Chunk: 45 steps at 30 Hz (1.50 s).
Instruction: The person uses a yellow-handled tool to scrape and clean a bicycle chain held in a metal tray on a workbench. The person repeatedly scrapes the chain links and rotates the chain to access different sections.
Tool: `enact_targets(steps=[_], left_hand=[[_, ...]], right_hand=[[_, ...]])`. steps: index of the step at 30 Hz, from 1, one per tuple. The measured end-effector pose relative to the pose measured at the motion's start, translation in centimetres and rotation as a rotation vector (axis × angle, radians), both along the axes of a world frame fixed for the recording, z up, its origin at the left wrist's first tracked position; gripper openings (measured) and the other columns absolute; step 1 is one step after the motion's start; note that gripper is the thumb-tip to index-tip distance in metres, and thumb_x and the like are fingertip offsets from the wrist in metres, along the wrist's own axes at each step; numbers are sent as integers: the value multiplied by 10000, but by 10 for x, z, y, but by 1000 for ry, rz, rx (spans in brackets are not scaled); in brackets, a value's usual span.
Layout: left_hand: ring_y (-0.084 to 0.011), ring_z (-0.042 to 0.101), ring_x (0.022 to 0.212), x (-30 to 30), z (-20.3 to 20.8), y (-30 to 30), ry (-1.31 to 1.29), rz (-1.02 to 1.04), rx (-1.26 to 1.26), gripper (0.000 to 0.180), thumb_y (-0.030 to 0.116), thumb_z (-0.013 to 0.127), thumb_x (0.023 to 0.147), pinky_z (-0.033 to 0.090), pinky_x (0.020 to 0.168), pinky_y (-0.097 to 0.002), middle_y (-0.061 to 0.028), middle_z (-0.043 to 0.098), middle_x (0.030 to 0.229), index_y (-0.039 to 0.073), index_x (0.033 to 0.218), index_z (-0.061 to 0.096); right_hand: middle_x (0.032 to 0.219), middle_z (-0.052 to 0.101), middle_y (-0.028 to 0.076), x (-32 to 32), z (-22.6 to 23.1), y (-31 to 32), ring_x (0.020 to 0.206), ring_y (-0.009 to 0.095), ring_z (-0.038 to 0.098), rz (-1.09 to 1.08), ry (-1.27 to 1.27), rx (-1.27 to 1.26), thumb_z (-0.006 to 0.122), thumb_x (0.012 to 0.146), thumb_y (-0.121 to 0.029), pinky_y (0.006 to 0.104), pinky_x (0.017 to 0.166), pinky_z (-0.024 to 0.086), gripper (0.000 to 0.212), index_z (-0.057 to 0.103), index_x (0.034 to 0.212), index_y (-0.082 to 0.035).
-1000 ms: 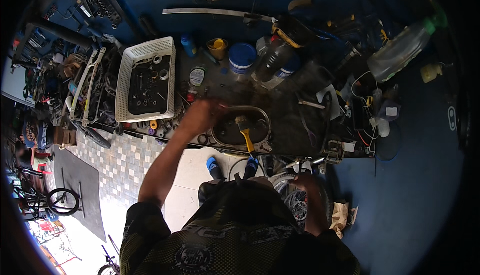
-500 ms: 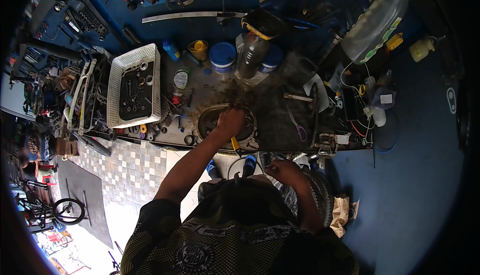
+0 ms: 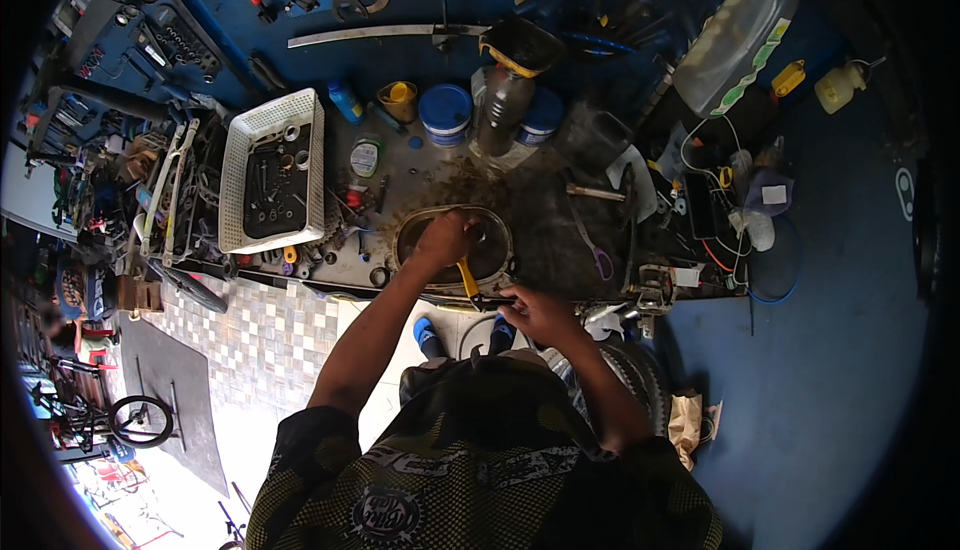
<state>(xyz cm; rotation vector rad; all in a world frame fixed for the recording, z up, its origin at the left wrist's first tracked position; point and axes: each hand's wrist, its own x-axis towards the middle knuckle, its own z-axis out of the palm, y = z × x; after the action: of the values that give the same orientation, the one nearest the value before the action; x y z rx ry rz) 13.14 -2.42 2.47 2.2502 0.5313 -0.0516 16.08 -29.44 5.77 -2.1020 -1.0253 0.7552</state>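
My left hand [image 3: 443,239] is over an oval metal pan [image 3: 401,268] of dark liquid at the bench's front edge. Its fingers are bent together, and whatever they hold is hidden. Beside that hand, a yellow-handled tool [image 3: 467,277] slants across the pan's near rim, its far end out of sight. Just in front of the bench edge, to the right of the yellow handle, is my right hand [image 3: 543,314]. Its fingers are curled, with a small dark thing at their tips that I cannot make out.
Left of the pan stands a white plastic basket [image 3: 232,205] of metal parts. Behind are blue tubs [image 3: 444,115] and a dark bottle [image 3: 497,115]. A hammer [image 3: 597,193] and purple-handled scissors [image 3: 601,262] lie to the right, near a vise [image 3: 655,290].
My right hand has moved up and left to the bench edge, close to the yellow handle. My left hand has shifted slightly left and nearer within the pan.
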Motion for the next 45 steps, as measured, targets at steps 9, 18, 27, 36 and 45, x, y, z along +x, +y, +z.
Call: enact_targets(steps=[9, 18, 27, 36, 45], left_hand=[[-364, 731, 1058, 2, 7, -6, 119, -139, 115, 314, 287, 802, 843, 576, 918, -471, -142, 763, 1081, 125, 1107, 755], [-386, 725, 1078, 6, 11, -7, 160, -113, 126, 279, 288, 778, 868, 581, 924, -495, -176, 751, 1114, 135, 1100, 753], [-379, 745, 1026, 23, 3, -12, 116, -394, 452, 213, 210, 731, 869, 612, 853, -502, -172, 764, 1061, 125, 1060, 770], [-343, 763, 964, 23, 4, 14, 3, -238, 197, 143, 161, 702, 895, 617, 830, -461, -193, 764, 982, 60, 985, 748], [-302, 763, 975, -56, 8, 42, -331, 357, -868, 365, 50, 620, 996, 660, 775, -380, -194, 702, 1149, -29, 1348, 561]], right_hand=[[821, 713, 172, -31, -26, 64, 776, 399, 731, -115, -191, -81, 771, 917, -361, 494, 694, 588, 618, 460, 1385, -106], [1149, 701, 176, -27, -15, 55, 994, 381, 712, -172, -306, 39, 739, 916, -268, 490, 818, 581, 424, 619, 1281, -90], [1011, 683, 138, -34, -8, 40, 855, 353, 714, -123, -379, 43, 749, 910, -273, 460, 724, 587, 403, 675, 1278, -127], [928, 665, 136, -16, 11, 33, 717, 318, 676, -216, -277, 221, 794, 907, -244, 427, 638, 547, 339, 723, 1192, -75], [848, 707, 135, 11, 11, 72, 736, 302, 703, -80, -314, 288, 830, 874, -378, 411, 649, 557, 359, 743, 1080, -98]])
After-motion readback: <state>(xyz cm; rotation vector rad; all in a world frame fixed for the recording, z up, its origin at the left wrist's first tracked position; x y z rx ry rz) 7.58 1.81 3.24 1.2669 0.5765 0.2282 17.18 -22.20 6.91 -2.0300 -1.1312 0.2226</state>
